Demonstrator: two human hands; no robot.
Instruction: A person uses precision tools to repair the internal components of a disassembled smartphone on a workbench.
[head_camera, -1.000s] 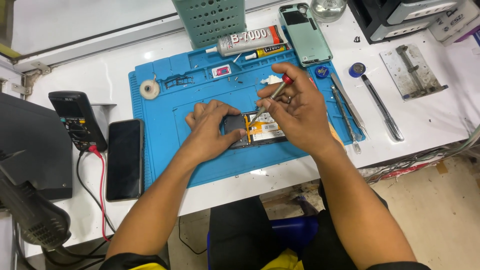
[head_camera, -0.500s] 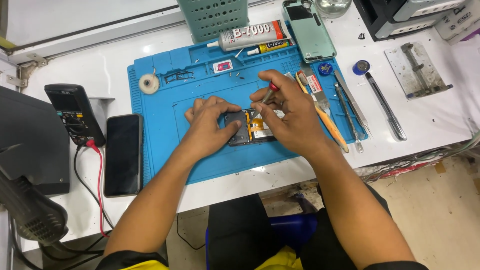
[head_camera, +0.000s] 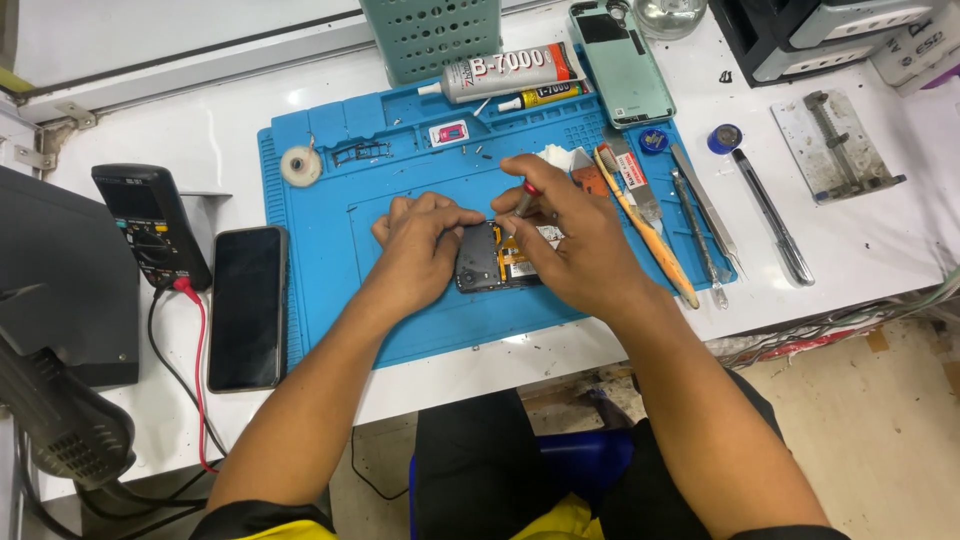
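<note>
An opened phone with its dark inner frame and orange parts showing lies on the blue work mat. My left hand presses on the phone's left end and holds it steady. My right hand grips a small screwdriver with a red cap, its tip pointing down into the phone's upper part. Both forearms reach in from the bottom of the view.
Pry tools and tweezers lie at the mat's right edge. A glue tube, a green phone back and a green basket sit behind. A multimeter and a black phone lie left; a metal jig right.
The view has shifted a little. My right hand has drawn closer over the phone with the screwdriver more upright; my left hand stays on the phone.
</note>
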